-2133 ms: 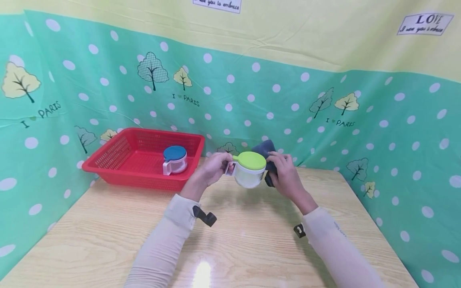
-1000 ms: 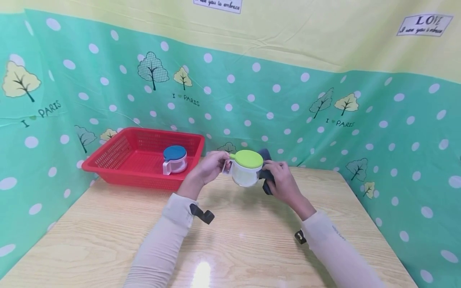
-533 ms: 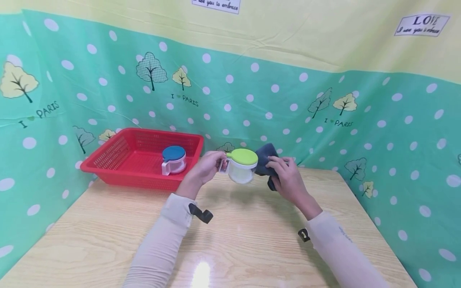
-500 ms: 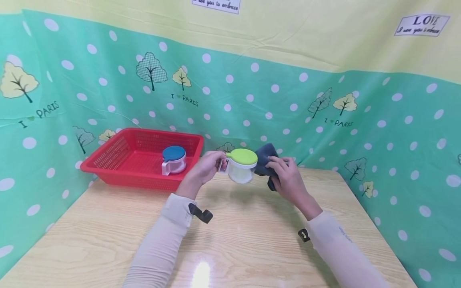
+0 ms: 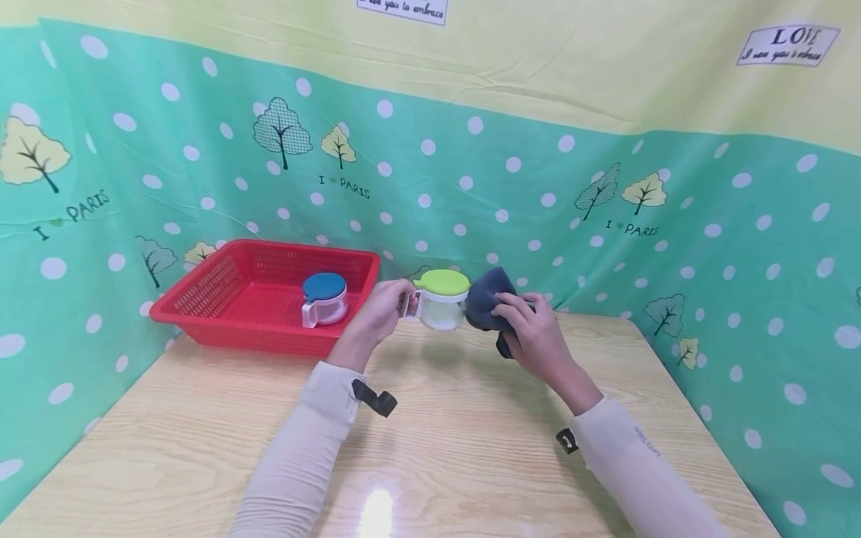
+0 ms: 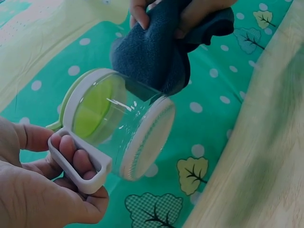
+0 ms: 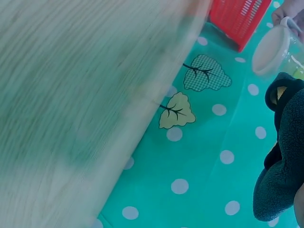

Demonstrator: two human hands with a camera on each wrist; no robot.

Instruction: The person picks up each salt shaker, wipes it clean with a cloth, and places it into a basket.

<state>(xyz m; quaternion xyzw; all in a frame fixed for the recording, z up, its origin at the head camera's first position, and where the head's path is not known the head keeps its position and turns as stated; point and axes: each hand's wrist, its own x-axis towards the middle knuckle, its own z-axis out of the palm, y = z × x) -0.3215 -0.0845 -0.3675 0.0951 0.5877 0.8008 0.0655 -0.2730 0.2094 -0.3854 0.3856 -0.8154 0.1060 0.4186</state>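
Observation:
A clear seasoning jar [image 5: 442, 310] with a lime-green lid and a white handle is held above the table. My left hand [image 5: 386, 310] grips it by the handle, fingers through the loop, as the left wrist view shows [image 6: 52, 175]. In that view the jar is tilted, its white base toward the lower right. A dark blue-grey cloth [image 5: 489, 299] is bunched in my right hand [image 5: 534, 332], right beside the jar's far side. The cloth [image 6: 152, 47] overlaps the jar's wall in the left wrist view; whether it presses there I cannot tell. Only a sliver of my right hand shows in the right wrist view.
A red plastic basket [image 5: 202, 299] stands at the back left of the wooden table [image 5: 430, 448]. Inside it, near the right front, sits a similar jar with a blue lid [image 5: 325, 286]. A polka-dotted cloth backdrop [image 5: 403, 187] hangs behind and at both sides.
The green-lidded jar has moved left and slightly up, and its lid now shows more edge-on. My right hand has shifted the cloth about the jar's right side, keeping its grip.

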